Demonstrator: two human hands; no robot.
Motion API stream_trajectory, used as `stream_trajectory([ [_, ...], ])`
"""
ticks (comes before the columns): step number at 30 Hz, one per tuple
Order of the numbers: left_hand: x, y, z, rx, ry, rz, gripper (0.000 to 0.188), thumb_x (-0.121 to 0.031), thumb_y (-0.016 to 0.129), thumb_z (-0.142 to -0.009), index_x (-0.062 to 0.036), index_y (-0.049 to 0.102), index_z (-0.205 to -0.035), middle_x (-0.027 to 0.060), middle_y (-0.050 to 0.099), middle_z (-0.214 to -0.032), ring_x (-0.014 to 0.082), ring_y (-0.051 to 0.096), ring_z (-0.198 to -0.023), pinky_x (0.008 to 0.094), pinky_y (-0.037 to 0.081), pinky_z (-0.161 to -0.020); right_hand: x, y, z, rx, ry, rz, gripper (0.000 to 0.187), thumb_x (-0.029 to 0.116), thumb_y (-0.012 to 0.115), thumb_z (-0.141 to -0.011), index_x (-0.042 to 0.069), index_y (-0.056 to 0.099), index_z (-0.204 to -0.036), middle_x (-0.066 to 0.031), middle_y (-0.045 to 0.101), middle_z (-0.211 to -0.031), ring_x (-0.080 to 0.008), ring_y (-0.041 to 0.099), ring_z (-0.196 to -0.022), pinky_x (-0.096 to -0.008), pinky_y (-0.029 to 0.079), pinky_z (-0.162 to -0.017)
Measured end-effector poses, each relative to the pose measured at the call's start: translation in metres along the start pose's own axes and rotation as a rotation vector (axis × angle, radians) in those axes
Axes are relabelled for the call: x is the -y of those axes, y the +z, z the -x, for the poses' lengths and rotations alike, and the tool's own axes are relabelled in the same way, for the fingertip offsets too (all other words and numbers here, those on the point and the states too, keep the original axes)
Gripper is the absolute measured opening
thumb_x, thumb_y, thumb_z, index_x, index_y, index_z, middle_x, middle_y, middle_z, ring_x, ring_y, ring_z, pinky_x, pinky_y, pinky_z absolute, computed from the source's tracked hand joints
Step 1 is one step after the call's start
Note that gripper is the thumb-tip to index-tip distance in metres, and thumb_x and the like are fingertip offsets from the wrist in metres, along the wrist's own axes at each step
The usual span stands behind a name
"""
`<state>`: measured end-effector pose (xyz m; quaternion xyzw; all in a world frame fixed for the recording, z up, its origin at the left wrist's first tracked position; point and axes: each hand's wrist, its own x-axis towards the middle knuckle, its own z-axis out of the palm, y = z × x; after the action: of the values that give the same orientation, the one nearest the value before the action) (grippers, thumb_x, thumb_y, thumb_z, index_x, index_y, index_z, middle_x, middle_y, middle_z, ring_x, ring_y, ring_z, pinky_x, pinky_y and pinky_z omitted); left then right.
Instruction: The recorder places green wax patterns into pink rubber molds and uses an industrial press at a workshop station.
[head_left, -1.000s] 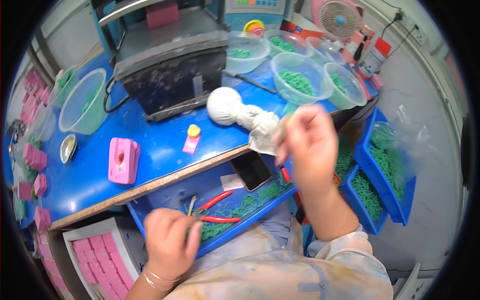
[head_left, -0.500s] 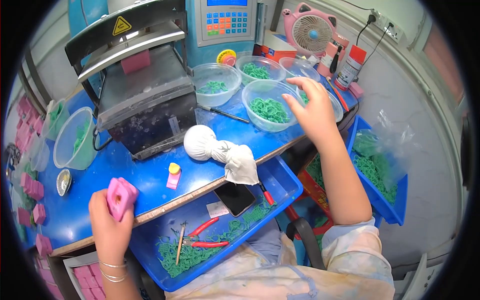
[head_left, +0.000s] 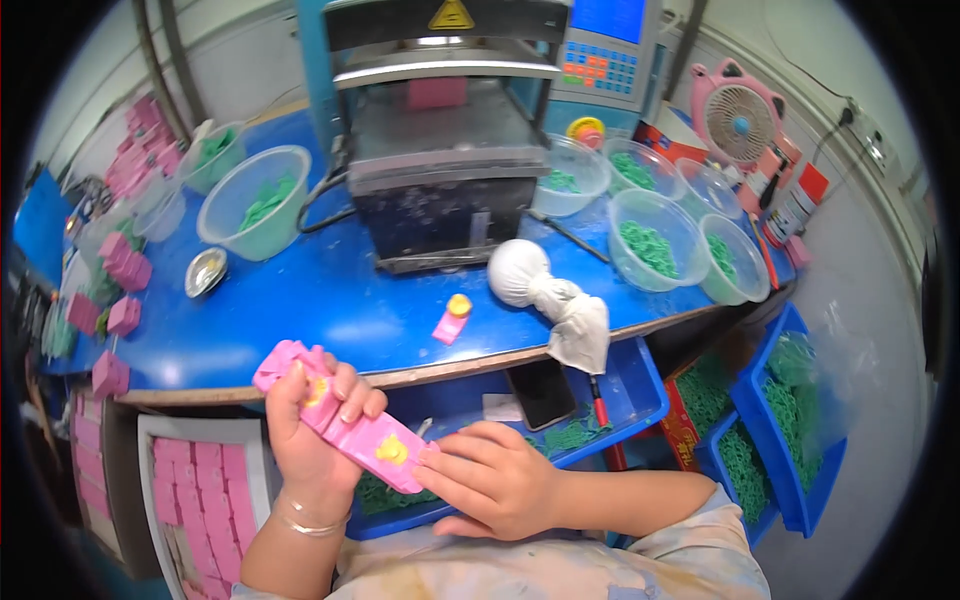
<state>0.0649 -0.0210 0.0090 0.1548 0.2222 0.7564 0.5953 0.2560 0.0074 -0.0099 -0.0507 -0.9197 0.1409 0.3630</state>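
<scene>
My left hand (head_left: 325,430) is wrapped round a pink rubber mold (head_left: 355,440). The mold lies opened out, its long lower piece slanting down to the right. Yellow patches show on its inner face. Against the lower right end of the mold rest the bent fingers of my right hand (head_left: 500,480); its thumb points away below. On the blue table ahead lies a small pink piece with a yellow top (head_left: 453,317). To its right is a white cloth bag (head_left: 545,295), tied round with a bulging end.
A black press (head_left: 450,180) stands at the table's back. Clear bowls (head_left: 655,270) of green ring-like pieces sit right of it, another bowl (head_left: 255,235) left. Below the table edge is a blue tray (head_left: 645,400) holding a phone (head_left: 540,392). A pink fan (head_left: 738,115) stands far right.
My right hand has come back from the bowls to the mold's end. The mold, compact in my left hand before, now lies opened out and nearer the middle. The view has turned left.
</scene>
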Motion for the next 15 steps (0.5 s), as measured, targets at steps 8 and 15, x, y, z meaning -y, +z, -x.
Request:
stream_trajectory([
  [8, 0.015, -0.012, 0.020, 0.121, -0.207, -0.027, 0.037, -0.042, 0.044, -0.084, -0.0058, 0.051, -0.086, 0.0097, 0.049, -0.065, 0.0107, 0.038, -0.044, 0.0274, 0.035, -0.048, -0.083, -0.064, 0.009, -0.159, 0.634, 0.542, 0.039, 0.011, 0.068, -0.071, 0.011, 0.061, -0.110, -0.0103, 0.056, -0.105, -0.0274, 0.052, -0.096, -0.0392, 0.036, -0.086],
  [15, 0.022, -0.025, 0.021, 0.213, -0.272, -0.134, 0.043, -0.038, 0.035, -0.087, -0.0030, 0.053, -0.106, 0.0153, 0.058, -0.083, 0.0179, 0.049, -0.053, 0.0324, 0.041, -0.050, 0.000, -0.039, -0.019, -0.253, 0.179, 0.145, 0.039, 0.005, 0.067, -0.066, 0.015, 0.064, -0.103, -0.0062, 0.059, -0.095, -0.0200, 0.055, -0.084, -0.0355, 0.034, -0.077],
])
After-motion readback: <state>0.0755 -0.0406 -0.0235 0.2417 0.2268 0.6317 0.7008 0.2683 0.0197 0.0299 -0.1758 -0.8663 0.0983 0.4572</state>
